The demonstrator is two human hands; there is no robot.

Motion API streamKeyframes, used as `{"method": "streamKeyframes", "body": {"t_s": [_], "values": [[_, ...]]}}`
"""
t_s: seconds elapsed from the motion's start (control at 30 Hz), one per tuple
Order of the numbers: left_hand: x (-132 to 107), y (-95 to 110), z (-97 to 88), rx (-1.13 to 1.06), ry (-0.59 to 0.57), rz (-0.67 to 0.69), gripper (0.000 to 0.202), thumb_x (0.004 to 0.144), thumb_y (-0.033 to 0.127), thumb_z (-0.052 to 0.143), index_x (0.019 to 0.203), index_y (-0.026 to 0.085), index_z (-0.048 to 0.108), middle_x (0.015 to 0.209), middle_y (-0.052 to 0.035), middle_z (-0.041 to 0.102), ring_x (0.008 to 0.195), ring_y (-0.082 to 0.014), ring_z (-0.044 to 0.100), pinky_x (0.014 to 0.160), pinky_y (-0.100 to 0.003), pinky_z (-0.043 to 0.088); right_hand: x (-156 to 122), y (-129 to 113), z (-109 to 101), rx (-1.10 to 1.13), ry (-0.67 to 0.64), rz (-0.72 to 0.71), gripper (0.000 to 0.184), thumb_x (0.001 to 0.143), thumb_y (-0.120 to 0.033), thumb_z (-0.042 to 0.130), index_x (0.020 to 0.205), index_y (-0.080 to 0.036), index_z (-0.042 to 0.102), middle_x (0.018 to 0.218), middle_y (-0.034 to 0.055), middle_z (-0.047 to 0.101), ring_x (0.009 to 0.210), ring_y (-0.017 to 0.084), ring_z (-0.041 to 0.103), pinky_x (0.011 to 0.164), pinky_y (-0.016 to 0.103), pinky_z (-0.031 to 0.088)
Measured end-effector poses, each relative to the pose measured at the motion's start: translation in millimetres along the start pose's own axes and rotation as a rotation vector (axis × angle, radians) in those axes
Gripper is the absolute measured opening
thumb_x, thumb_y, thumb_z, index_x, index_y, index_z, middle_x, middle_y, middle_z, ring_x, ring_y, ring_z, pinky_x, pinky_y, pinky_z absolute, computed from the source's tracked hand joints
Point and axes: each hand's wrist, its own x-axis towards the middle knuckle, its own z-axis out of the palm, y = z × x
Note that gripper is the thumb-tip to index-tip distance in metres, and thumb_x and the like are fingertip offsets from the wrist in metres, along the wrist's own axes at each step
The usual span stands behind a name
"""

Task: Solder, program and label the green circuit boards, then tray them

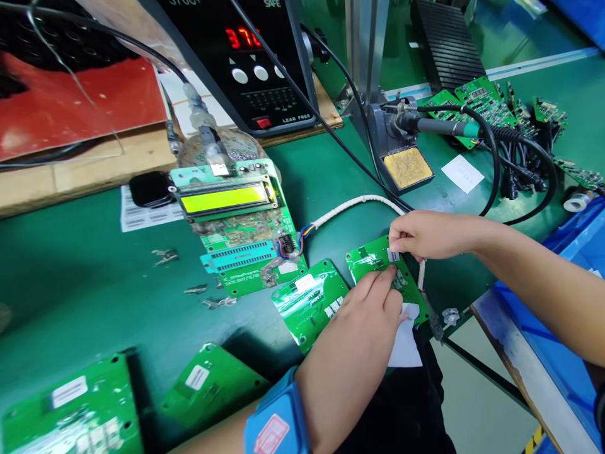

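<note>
Green circuit board (378, 265), glossy and carrying a small white label near its top edge, sits at lower centre-right of the frame, its long axis slanting from upper left to lower right. Both hands are close together and clamped on it: the right hand (428, 234) pinches the top edge, while the left hand (363, 321) presses onto its face, with a piece of white paper (405, 340) against that hand. Another green board (307, 306) lies just beside the left hand, and a white cable (359, 202) runs behind the right hand. Farther left on the green table (94, 309) stands a tester with a yellow-green screen (222, 198), and more boards (210, 378) lie at lower left. At upper right, a soldering iron (439, 126) rests in its stand above a yellow sponge (407, 167). A soldering station with red digits (243, 38) stands at top centre. A blue band (278, 419) wraps the left wrist.
</note>
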Motion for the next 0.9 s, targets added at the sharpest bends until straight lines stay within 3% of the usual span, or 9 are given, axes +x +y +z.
{"method": "streamKeyframes", "body": {"t_s": [0.2, 0.67, 0.9], "values": [[1.9, -1.6, 1.0, -0.112, -0.043, -0.063, 0.016, 0.088, 0.025, 0.051, 0.088, 0.011, 0.058, 0.117, -0.0160, 0.059, 0.114, -0.0293, 0.052, 0.093, -0.042, 0.046, -0.6, 1.1, 0.7, 0.007, 0.018, -0.002, 0.017, 0.084, -0.027, 0.046, 0.083, -0.016, 0.058, 0.057, 0.0009, 0.057, 0.047, 0.010, 0.045, 0.043, 0.023, 0.031], [1.5, -2.7, 1.0, -0.094, -0.027, -0.066, 0.017, 0.088, 0.026, 0.051, 0.082, 0.011, 0.057, 0.119, -0.0176, 0.057, 0.113, -0.0301, 0.052, 0.090, -0.043, 0.047, 1.3, 6.9, 3.2, 0.019, 0.040, -0.048, 0.022, 0.083, -0.029, 0.044, 0.085, -0.015, 0.061, 0.055, 0.0001, 0.056, 0.046, 0.010, 0.043, 0.043, 0.024, 0.028], [7.2, -2.6, -2.2, -0.085, -0.080, -0.076, 0.016, 0.086, 0.027, 0.054, 0.086, 0.012, 0.059, 0.125, -0.0158, 0.055, 0.108, -0.0291, 0.054, 0.086, -0.042, 0.049, 1.9, 8.4, 3.6, 0.045, 0.045, -0.056, 0.019, 0.083, -0.028, 0.045, 0.081, -0.016, 0.060, 0.054, -0.0007, 0.055, 0.045, 0.009, 0.042, 0.042, 0.023, 0.027]]}}
